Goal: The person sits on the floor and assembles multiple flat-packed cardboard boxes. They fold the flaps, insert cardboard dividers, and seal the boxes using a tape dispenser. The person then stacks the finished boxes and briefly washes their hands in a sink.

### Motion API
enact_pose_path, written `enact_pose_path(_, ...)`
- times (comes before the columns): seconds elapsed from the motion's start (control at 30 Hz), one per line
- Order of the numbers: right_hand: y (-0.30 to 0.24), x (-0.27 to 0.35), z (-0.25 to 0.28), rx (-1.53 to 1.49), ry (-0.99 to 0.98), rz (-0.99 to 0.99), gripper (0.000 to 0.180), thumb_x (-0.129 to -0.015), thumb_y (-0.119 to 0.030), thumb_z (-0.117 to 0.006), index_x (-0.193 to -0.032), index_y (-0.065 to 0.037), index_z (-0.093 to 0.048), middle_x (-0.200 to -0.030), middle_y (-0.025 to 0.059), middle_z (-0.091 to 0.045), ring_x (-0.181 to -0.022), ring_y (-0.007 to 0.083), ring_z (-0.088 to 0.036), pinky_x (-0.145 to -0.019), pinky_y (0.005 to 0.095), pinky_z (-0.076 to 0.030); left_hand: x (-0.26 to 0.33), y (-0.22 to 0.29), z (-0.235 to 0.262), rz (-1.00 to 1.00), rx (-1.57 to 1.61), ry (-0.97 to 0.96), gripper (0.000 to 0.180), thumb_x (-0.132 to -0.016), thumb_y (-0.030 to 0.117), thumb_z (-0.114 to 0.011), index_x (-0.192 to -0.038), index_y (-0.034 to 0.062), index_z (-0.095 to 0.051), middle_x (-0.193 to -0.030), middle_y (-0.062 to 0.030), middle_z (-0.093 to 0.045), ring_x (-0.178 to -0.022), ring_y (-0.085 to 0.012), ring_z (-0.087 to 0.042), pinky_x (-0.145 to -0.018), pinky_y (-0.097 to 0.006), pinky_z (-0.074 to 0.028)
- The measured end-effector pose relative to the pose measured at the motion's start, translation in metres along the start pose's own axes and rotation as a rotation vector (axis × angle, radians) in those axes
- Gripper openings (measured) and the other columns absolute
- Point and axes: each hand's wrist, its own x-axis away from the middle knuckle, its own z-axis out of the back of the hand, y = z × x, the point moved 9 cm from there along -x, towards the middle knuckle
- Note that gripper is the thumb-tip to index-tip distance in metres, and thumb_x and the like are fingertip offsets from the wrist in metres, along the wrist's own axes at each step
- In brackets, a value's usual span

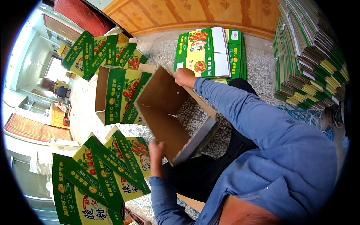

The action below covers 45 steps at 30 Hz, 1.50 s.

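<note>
A cardboard carton with bare brown inner walls is held tilted in front of my legs. It is unfolded into a frame, and the speckled floor shows through it. My right hand is closed on its far upper edge. With fingers curled, my left hand grips the near left edge. Just left of the held carton, another opened green carton with tomato pictures stands on the floor. Beside my left hand is a row of similar cartons, leaning over one another.
More green cartons stand at the far left. Flattened cartons lie by the wooden panel. A tall stack of folded cartons rises at the right, with loose blue and white straps at its foot. A person appears far left.
</note>
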Motion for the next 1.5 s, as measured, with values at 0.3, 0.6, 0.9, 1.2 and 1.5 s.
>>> enact_pose_path(0.3,-0.014,0.015,-0.021,0.052,-0.077,-0.022,0.021,-0.073,-0.015,-0.058,-0.082,0.001,-0.069,-0.087,0.0221,-0.068,-0.083,0.0372,-0.067,-0.07,0.0444,-0.053,0.091,0.144,-0.066,-0.457,-0.335,0.118,0.024,-0.084,0.027,-0.067,-0.078,0.0039,-0.066,-0.075,-0.0173,-0.064,-0.071,-0.0351,-0.062,-0.066,-0.043,-0.049)
enact_pose_path(0.6,-0.006,0.018,-0.014,0.046,0.01,0.018,0.017,-0.07,-0.013,-0.061,-0.077,0.0,-0.07,-0.079,0.0221,-0.068,-0.08,0.0376,-0.068,-0.067,0.0464,-0.053,-0.026,0.07,-0.073,-0.075,-0.516,0.262,0.047,-0.087,0.04,-0.06,-0.063,0.0002,-0.065,-0.066,-0.0225,-0.062,-0.064,-0.0406,-0.061,-0.062,-0.05,-0.047)
enact_pose_path(0.9,0.01,0.013,-0.012,-0.053,0.079,0.03,0.016,-0.07,-0.013,-0.059,-0.074,0.0,-0.068,-0.078,0.0228,-0.066,-0.077,0.0387,-0.066,-0.067,0.0479,-0.052,-0.072,0.017,-0.117,0.196,-0.291,0.263,0.025,-0.077,0.028,-0.07,-0.087,0.005,-0.069,-0.093,-0.0178,-0.068,-0.087,-0.0373,-0.064,-0.077,-0.047,-0.049)
enact_pose_path(1.2,0.001,0.015,-0.011,-0.074,0.03,0.023,0.017,-0.071,-0.013,-0.059,-0.073,0.002,-0.067,-0.078,0.0243,-0.066,-0.076,0.0399,-0.066,-0.068,0.0483,-0.052,-0.202,0.168,-0.006,-0.271,-0.423,0.611,0.046,-0.086,0.024,-0.06,-0.124,-0.0015,-0.053,-0.127,-0.0239,-0.053,-0.121,-0.0345,-0.049,-0.101,-0.044,-0.038)
enact_pose_path(1.5,-0.019,0.017,-0.059,-0.214,-0.132,-0.032,0.035,-0.076,-0.013,-0.053,-0.108,0.003,-0.057,-0.11,0.027,-0.056,-0.1,0.0414,-0.058,-0.085,0.0472,-0.048,-0.179,0.032,-0.155,-0.196,-0.306,0.049,0.025,-0.089,0.02,-0.048,-0.094,0.0005,-0.063,-0.096,-0.0237,-0.063,-0.092,-0.0421,-0.059,-0.085,-0.048,-0.047)
